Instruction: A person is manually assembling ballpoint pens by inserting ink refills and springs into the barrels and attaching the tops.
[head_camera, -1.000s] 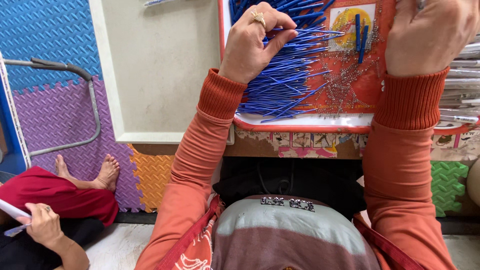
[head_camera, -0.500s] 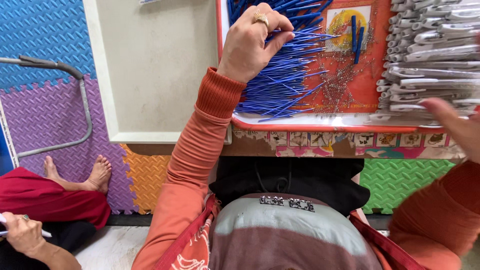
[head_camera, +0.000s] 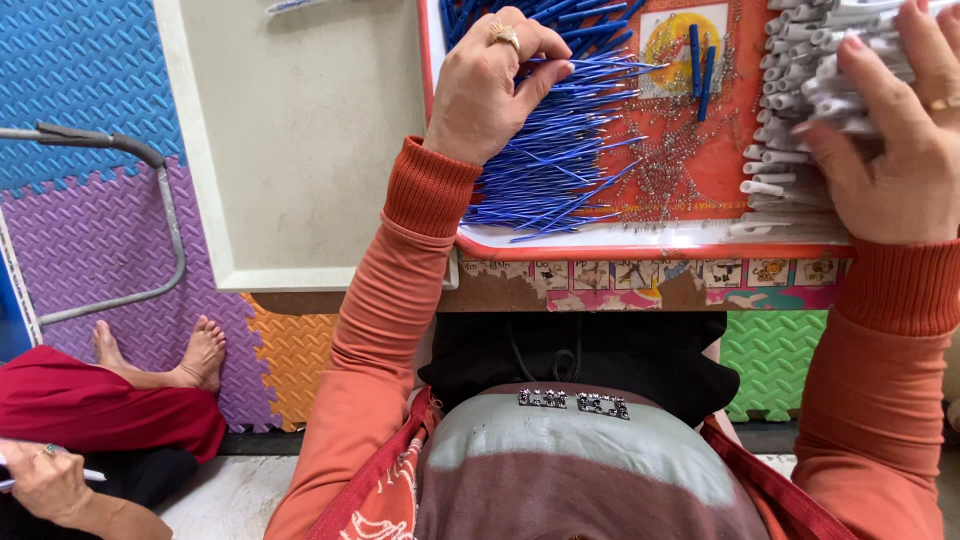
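Left hand (head_camera: 490, 85) pinches thin, light, bendy blue refills (head_camera: 560, 160) at upper centre; right hand (head_camera: 890, 150), fingers spread, presses stiff white pen barrels (head_camera: 790, 150). Take refills mid-length.

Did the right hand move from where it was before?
Yes. The right hand went off the orange tray's picture side, rightward, onto the white pen barrels. The left hand stayed in the blue refills.

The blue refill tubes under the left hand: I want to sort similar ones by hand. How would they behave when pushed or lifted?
The blue refill tubes look thin and long, so probably light and slightly bendy. Round and loosely piled on the red tray, they would likely roll and scatter. The left hand pinches a few; single ones may slip.
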